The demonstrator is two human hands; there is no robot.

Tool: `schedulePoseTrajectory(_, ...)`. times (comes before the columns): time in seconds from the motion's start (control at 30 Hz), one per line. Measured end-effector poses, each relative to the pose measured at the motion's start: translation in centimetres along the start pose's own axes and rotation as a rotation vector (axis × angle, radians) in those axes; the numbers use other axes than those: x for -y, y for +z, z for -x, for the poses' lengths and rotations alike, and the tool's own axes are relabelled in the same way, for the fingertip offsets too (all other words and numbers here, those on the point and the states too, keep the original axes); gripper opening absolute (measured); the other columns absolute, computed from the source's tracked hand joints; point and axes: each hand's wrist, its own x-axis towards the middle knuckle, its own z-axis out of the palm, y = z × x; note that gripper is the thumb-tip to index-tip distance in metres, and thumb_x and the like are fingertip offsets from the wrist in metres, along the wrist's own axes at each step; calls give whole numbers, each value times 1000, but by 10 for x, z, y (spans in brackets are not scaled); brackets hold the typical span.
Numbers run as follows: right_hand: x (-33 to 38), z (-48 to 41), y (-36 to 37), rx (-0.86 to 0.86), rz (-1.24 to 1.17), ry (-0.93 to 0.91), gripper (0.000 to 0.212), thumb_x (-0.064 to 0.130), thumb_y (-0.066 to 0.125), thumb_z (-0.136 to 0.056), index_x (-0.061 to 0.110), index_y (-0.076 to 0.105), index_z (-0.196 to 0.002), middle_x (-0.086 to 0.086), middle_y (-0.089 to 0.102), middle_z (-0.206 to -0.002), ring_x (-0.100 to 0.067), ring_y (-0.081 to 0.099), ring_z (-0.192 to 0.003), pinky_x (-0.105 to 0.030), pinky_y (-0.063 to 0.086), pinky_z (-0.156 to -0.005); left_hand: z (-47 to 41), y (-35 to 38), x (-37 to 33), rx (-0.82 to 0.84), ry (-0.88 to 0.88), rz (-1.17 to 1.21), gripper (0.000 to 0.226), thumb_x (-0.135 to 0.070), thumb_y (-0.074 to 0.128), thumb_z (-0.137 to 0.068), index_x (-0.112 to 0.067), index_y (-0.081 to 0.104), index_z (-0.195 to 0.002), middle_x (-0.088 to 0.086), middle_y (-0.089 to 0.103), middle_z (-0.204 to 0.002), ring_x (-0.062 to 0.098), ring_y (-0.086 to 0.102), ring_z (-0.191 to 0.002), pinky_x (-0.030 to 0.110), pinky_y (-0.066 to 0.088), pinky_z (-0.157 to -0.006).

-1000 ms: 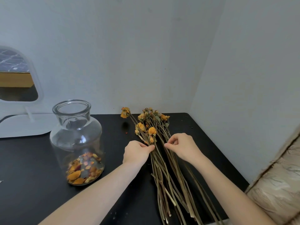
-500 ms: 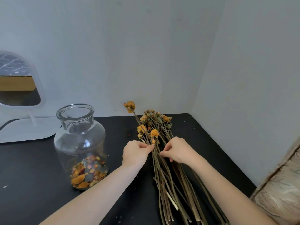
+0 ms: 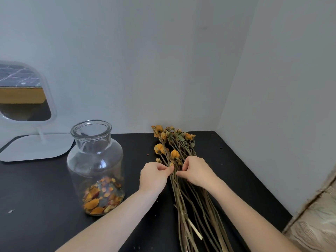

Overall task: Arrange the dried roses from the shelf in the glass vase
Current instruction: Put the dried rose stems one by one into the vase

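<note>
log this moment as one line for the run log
dried roses: bundle flat on table | left hand: pinches a stem | right hand: pinches a stem | glass vase: upright, petals inside, no stems

Dried roses (image 3: 189, 206): stem ends run off the bottom edge, so full length is not seen. Flower heads at the far end overlap; count not readable.
Left hand (image 3: 154, 176), right hand (image 3: 195, 171): fingertips buried among the stems. Which stems each pinches cannot be told.
Forearms (image 3: 112, 224): both cut by the bottom edge.
Mirror (image 3: 21, 91): left part cut by the left edge.
Specks (image 3: 11, 211) on the table (image 3: 45, 188): too small to identify.
Pale patterned surface (image 3: 316, 220), lower right: cut by the edge, kind unclear.
</note>
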Motion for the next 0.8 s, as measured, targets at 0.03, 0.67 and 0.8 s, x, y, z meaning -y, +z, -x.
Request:
schedulePoseTrajectory(0.03,0,-1,1,-4,8,16,17,32,65,-83,15,61,-81,-4,66,-89,-20,64,-82,-38,55,-79,0,0,0,0,2,-1,18,-32,68,-81,-25,67,-64,-21,54,-71,-5,47,-68,24,36,-71)
schedulePoseTrajectory(0.67,9,-2,-73,-183,-472,-103,14,25,55,-91,19,64,-81,6,55,-56,8,45,-36,-18,33,-55,8,-11,-37,-33,141,88,16,-26,59,-88,-13,67,-80,-4,57,-67,9,54,-71,21,42,-71)
schedulePoseTrajectory(0.8,24,2,-102,-274,-652,-130,15,22,54,-92,13,64,-85,6,52,-56,4,43,-35,-10,34,-43,14,-25,-67,-28,227,145,17,-24,52,-93,-13,62,-86,-4,53,-62,6,50,-60,19,37,-60)
